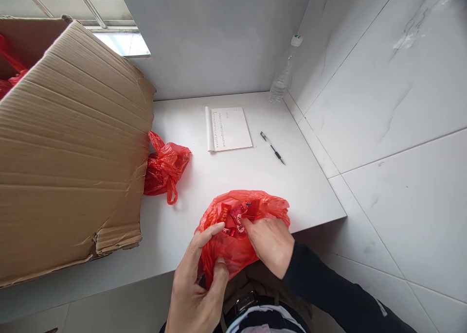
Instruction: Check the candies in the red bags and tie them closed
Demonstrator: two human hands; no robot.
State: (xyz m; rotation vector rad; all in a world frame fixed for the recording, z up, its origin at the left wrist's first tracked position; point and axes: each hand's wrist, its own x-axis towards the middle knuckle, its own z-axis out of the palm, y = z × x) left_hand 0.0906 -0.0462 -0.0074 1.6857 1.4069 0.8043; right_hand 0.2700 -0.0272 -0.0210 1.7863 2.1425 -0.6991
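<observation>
At the table's front edge an opened red plastic bag (233, 255) holds several small red and pink packets (225, 213) with printed lettering. My left hand (199, 279) grips the bag's near left side, its index finger over the rim and its thumb against the outside. My right hand (268, 240) reaches into the bag from the right. Its fingertips are closed at a pink and white packet (239, 222), and the other fingers are hidden behind the hand.
A large cardboard box (73, 148) stands at the left, with red plastic inside. Beside it lies a knotted red bag (168, 165). Farther back are a notepad (231, 129), a pen (273, 148) and a clear bottle (282, 78) in the corner by the tiled wall (394, 99).
</observation>
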